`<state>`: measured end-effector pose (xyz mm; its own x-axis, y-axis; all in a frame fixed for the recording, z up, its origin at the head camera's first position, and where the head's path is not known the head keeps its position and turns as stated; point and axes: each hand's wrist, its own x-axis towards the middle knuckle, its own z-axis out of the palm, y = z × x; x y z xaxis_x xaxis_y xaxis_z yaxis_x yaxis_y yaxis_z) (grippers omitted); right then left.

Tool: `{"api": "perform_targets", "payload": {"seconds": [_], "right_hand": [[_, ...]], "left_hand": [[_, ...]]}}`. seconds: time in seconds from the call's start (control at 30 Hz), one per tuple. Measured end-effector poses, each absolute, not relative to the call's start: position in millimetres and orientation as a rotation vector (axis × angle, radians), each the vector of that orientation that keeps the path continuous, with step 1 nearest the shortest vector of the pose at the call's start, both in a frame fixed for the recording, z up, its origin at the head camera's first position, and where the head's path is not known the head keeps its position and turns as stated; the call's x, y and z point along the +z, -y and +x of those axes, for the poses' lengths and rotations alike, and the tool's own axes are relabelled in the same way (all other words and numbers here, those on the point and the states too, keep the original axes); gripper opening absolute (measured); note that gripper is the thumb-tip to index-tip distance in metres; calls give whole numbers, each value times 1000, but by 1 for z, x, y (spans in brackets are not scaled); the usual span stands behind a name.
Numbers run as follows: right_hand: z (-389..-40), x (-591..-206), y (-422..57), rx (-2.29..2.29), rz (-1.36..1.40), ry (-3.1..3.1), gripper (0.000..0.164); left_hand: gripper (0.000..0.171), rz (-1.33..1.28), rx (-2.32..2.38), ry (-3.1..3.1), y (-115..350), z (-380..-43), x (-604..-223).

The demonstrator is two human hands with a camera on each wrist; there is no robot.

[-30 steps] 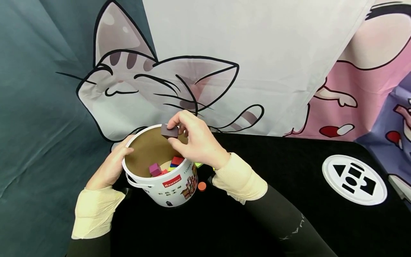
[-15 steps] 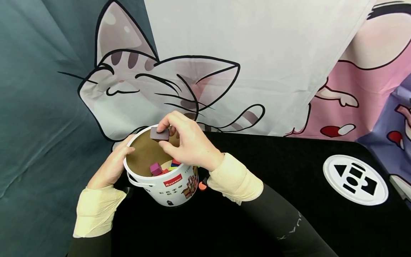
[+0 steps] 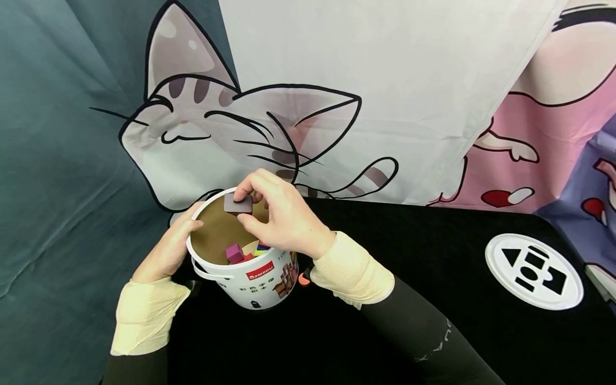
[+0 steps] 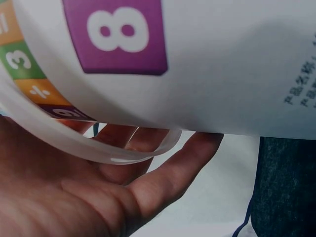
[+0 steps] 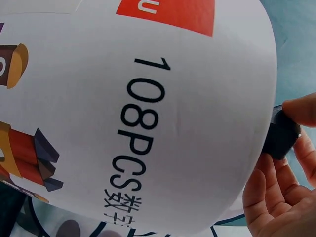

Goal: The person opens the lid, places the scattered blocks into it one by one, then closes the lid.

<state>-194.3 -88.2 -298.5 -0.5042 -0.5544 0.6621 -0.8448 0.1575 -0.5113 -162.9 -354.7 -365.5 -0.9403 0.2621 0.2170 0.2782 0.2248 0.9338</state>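
A white bucket [image 3: 260, 291] with printed labels stands at the table's left part, its mouth facing up. My left hand [image 3: 168, 248] grips its left side, thumb hooked over the rim. In the left wrist view, fingers of the left hand [image 4: 113, 187] lie against the wall beside the white carry handle [image 4: 116, 159]. Over the bucket's mouth, my right hand [image 3: 286, 216] pinches a dark greyish-brown block [image 3: 238, 205] between thumb and fingers. The right wrist view shows this block [image 5: 281, 136] as nearly black. Inside lie a magenta cube [image 3: 234, 253] and several coloured blocks, partly hidden.
A small orange round piece [image 3: 303, 279] lies on the black tabletop [image 3: 385, 240], right of the bucket and partly covered by the right sleeve. Far right lies a white round lid [image 3: 572, 278] with cut-out shapes. A printed cat curtain [image 3: 308, 48] hangs behind.
My right hand has carried the dark block left, further over the bucket's mouth, then almost stopped. The left hand keeps its grip on the rim. The view has shifted slightly.
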Motion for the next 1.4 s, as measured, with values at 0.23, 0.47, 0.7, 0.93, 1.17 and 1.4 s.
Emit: {"api": "perform_targets", "payload": {"seconds": [0.23,0.47,0.7,0.93,1.17,1.4], "right_hand": [[-190,-300,84,1148,1362,2228,67],[-189,-310,75,1073,1334,2347,81],[-192,-321,65,1034,1320,2344,87],[-192,-334,52,1053,1297,2349,87],[-191,-344,36,1155,1224,2418,87],[-190,-365,25,1201,1187,2376,88]], "left_hand": [[46,-538,-1893,2441,354,-162,-365],[47,-541,-1891,2448,354,-163,-365],[47,-539,-1891,2431,354,-164,-366],[47,-542,-1892,2425,354,-164,-366],[46,-541,-1882,2429,353,-164,-365],[46,-537,-1889,2435,354,-164,-365]]}}
